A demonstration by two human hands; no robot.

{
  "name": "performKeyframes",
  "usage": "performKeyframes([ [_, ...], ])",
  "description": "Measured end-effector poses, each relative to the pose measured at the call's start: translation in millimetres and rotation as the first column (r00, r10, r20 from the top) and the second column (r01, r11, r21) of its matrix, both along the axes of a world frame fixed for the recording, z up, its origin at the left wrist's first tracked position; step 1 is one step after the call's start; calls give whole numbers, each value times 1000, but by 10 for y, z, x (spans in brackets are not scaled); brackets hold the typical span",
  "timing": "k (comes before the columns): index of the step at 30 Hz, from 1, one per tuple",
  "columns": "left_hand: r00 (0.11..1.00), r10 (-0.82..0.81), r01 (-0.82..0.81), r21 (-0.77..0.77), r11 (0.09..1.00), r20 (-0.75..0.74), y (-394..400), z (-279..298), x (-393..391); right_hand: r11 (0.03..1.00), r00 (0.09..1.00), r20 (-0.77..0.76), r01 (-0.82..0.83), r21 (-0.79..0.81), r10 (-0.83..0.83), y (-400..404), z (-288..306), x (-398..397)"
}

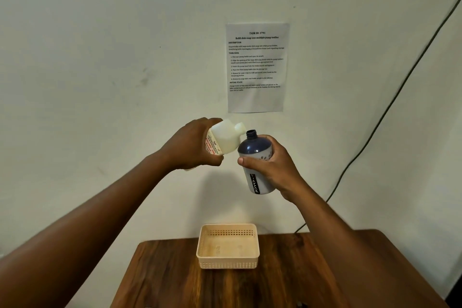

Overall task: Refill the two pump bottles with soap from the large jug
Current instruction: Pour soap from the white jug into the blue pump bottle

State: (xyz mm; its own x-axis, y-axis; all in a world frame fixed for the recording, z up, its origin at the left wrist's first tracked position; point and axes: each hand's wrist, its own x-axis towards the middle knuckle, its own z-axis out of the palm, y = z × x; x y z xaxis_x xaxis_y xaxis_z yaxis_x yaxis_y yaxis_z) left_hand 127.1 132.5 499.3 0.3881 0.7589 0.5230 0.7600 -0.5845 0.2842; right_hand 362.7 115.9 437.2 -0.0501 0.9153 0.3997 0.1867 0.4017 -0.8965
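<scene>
Both arms were stretched forward and raised above the table (275, 282). The left hand (192, 145) gripped the white jug (225, 139), tipped so its open neck met the mouth of the bottle (256, 157). The right hand (272, 165) held that bottle (dark blue top, pale body, pump off) nearly upright, fingers wrapped round it. One jug, one bottle and one cream basket (228, 247) were visible.

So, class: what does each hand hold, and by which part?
Left hand grips the white jug round its lower body; right hand grips the dark pump bottle round its middle.
</scene>
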Motion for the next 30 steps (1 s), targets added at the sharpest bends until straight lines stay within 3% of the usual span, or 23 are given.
performKeyframes([
  [8,999,-4,4,2,1000,-51,-2,43,-2,1000,1000,4,0,1,0,-1,-27,-1],
  [19,971,-2,9,28,1000,-237,17,292,-11,1000,1000,-8,22,20,-22,-9,-73,-9],
  [30,958,4,7,36,999,-287,-3,402,-11,999,999,-35,28,45,-26,5,-69,-37],
])
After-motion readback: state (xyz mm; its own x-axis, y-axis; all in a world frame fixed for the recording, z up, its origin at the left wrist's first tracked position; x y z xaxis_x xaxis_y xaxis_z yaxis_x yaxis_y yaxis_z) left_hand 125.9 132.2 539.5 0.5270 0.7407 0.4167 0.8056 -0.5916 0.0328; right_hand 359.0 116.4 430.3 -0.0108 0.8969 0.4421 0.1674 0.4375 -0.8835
